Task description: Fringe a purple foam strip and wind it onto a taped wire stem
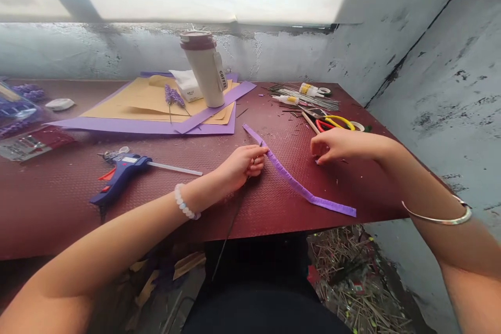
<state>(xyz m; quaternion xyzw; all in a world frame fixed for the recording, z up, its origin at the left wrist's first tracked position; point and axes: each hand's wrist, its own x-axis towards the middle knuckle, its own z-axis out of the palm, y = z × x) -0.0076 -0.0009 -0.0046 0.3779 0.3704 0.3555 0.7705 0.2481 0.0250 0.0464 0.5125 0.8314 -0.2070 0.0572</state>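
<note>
My left hand (248, 163) is closed in a pinch over the table's front part. It grips a thin dark wire stem (229, 235), whose lower end reaches past the table edge. At its fingertips the stem's top meets a narrow purple paper strip (291, 181) with fine crosswise creases. The strip runs from upper left to lower right across the tabletop. My right hand (326, 146) is to the right of the strip, apart from it, thumb and fingers curled together low over the table. A tiny purple bit shows by its thumb tip; what the fingers hold is unclear.
A blue glue gun (125, 172) with a glue stick lies left. Behind stand a coffee cup (205, 73) and brown and purple paper sheets (113, 104). Glue bottles (287, 99), wires (321, 102) and yellow-and-red-handled pliers (338, 121) lie back right. The red table's (148, 235) front edge is close.
</note>
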